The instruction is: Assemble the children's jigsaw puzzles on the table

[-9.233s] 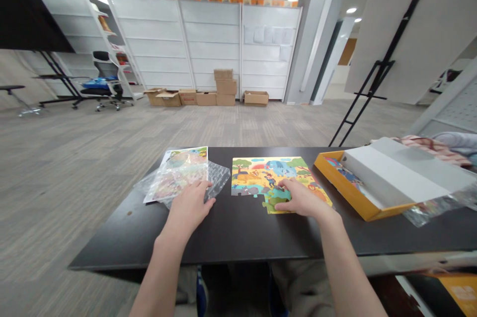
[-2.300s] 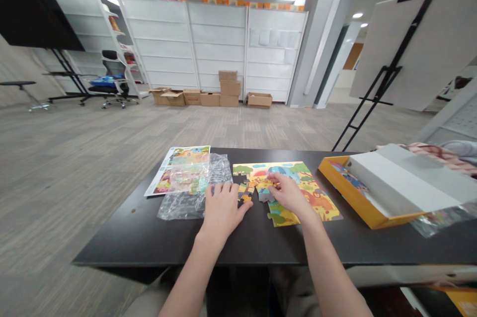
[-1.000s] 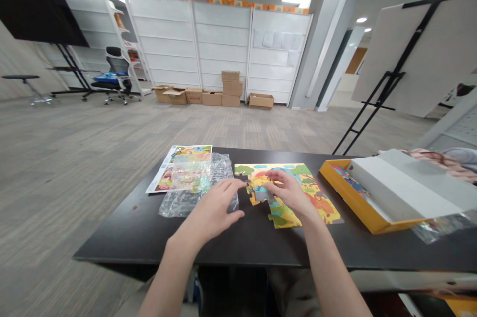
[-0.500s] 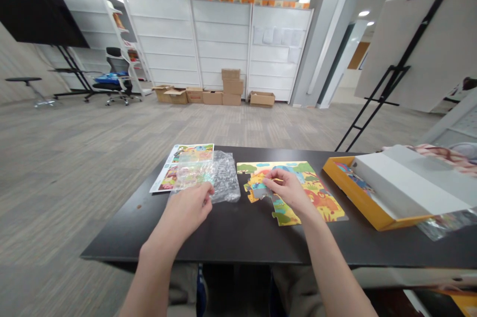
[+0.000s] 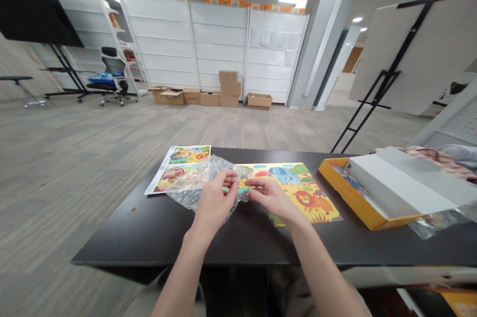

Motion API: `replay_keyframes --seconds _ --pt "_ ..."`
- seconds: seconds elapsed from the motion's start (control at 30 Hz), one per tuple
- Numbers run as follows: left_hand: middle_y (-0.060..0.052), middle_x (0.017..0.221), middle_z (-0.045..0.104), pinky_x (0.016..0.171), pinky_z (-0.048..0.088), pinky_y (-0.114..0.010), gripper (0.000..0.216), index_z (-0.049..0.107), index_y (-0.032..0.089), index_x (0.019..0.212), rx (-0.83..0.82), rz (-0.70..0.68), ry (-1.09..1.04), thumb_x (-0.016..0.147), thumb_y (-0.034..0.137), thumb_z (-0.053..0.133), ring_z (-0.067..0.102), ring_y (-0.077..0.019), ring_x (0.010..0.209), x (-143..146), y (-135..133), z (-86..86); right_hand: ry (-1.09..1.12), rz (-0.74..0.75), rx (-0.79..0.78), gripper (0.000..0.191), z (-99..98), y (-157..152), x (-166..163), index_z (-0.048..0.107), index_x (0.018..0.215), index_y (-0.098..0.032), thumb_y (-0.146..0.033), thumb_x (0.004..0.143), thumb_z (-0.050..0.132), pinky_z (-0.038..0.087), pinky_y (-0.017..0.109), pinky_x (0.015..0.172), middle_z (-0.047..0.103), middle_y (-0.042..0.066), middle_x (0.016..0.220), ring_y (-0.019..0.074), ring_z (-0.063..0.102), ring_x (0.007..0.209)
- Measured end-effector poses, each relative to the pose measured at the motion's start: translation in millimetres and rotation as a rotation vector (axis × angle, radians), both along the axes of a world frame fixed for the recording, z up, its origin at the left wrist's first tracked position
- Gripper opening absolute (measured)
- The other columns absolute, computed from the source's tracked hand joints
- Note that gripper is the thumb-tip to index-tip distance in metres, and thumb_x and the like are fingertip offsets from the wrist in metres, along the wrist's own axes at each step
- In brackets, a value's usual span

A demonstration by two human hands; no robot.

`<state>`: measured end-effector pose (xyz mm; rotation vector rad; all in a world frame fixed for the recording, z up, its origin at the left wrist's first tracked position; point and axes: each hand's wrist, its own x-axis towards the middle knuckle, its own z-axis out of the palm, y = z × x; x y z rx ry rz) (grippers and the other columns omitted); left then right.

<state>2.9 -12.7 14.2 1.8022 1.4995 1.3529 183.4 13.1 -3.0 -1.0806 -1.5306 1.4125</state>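
My left hand (image 5: 218,197) is closed on a clear plastic bag (image 5: 190,198), which is lifted in front of me and spreads over part of the printed sheet. My right hand (image 5: 271,198) pinches the teal edge of a small puzzle piece (image 5: 244,191) at the bag's right side; fingers and plastic cover most of the piece. Under and beyond my right hand lies a partly joined jigsaw puzzle (image 5: 286,175) with an elephant and lions. The printed sheet (image 5: 158,184) on the left shows two colourful pictures.
An orange and white box (image 5: 365,202) with loose pieces inside stands open on the right of the black table (image 5: 149,237). Plastic wrap (image 5: 425,225) lies beside it. Behind the table are cardboard boxes (image 5: 229,88), a chair (image 5: 112,76) and a board on an easel (image 5: 387,68).
My left hand has moved right and raised the plastic bag. My right hand has shifted slightly left and lower with the piece, so both hands are now close together.
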Motion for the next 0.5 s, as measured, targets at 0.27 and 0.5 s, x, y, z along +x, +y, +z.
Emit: replay_keyframes --seconds 0.27,0.5 --pt "-0.003 0.091 0.071 0.069 0.060 -0.027 0.021 0.062 0.021 0.109 0.054 0.036 0.021 0.090 0.025 0.057 0.071 -0.0166 0.082 -3.5 0.8 -5.0 -0.034 0.254 0.343 0.054 -7.2 -13.6 -40.2 0.054 0.139 -0.025 -0.011 0.086 0.052 0.044 0.040 0.112 0.059 0.008 0.142 0.0210 0.055 0.133" --pt "-0.004 0.099 0.070 0.076 0.056 -0.031 0.022 0.060 0.023 0.113 0.127 0.100 0.367 0.093 0.018 0.052 0.069 -0.0188 0.087 -6.0 -1.7 -7.0 -0.464 0.215 0.464 0.035 13.6 -17.3 18.6 0.068 0.122 -0.026 -0.023 0.088 0.061 0.052 0.043 0.103 0.070 0.008 0.125 0.0255 0.066 0.116"
